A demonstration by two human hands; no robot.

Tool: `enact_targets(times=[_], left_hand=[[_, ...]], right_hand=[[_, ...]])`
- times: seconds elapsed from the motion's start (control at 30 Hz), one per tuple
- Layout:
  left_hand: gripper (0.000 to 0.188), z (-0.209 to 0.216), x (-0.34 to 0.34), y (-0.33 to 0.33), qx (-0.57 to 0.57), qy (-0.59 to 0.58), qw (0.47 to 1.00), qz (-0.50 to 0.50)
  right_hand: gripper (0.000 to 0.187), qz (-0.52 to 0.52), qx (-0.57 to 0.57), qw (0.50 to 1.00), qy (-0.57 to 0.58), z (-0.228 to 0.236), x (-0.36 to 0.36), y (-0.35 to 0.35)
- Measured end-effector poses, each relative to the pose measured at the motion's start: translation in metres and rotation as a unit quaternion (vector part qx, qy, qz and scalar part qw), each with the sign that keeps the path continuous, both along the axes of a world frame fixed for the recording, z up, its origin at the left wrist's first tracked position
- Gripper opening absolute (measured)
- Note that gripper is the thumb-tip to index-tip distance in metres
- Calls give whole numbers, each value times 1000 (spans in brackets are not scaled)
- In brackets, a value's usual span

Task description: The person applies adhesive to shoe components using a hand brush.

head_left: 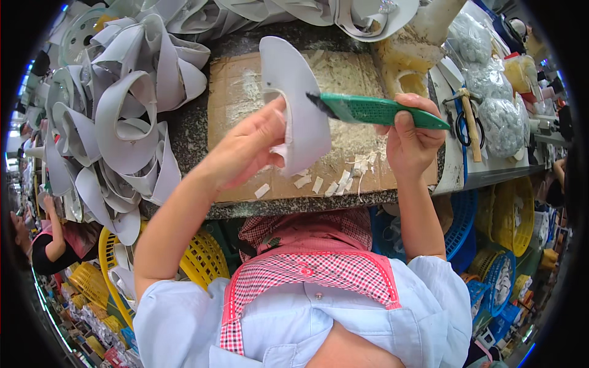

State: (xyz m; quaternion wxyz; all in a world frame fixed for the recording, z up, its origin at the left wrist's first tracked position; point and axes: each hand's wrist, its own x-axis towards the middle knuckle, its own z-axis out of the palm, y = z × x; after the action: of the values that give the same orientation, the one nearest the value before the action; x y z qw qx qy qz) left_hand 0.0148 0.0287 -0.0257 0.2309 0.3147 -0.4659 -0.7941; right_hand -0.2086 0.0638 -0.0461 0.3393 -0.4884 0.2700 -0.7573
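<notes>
My left hand [254,138] is closed on the inner edge of a white curved shoe upper [304,116], held up over the worktable. My right hand [412,138] grips the flat green handle of a brush [383,111], thumb and fingers pinching it near its far end. The brush lies almost level, its dark tip pointing left against the outer face of the upper. Whether the tip presses on the surface or is just in front of it, I cannot tell. Part of my left fingers is hidden behind the upper.
Cardboard [236,178] with white scraps [343,182] covers the table's middle. White uppers [126,122] are heaped at left, more along the back. At right stand a yellowed stand [405,58], a wooden-handled hammer [471,126] and plastic bags [500,119]. A yellow basket [205,257] sits below.
</notes>
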Motion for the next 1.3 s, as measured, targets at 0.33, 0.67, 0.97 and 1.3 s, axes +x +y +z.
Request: enact_targets(times=[0.33, 0.67, 0.97, 1.3], left_hand=[[103, -15, -6, 2, 83, 57, 992, 80], [95, 6, -18, -19, 126, 48, 980, 144], [28, 18, 0, -22, -669, -269, 678, -143], [42, 3, -20, 2, -292, -264, 917, 54]], right_hand=[[18, 102, -127, 877, 453, 6, 3, 7], [15, 84, -82, 952, 282, -28, -13, 19], [10, -190, 72, 913, 353, 6, -117, -9], [12, -198, 193, 950, 145, -12, -139, 24]])
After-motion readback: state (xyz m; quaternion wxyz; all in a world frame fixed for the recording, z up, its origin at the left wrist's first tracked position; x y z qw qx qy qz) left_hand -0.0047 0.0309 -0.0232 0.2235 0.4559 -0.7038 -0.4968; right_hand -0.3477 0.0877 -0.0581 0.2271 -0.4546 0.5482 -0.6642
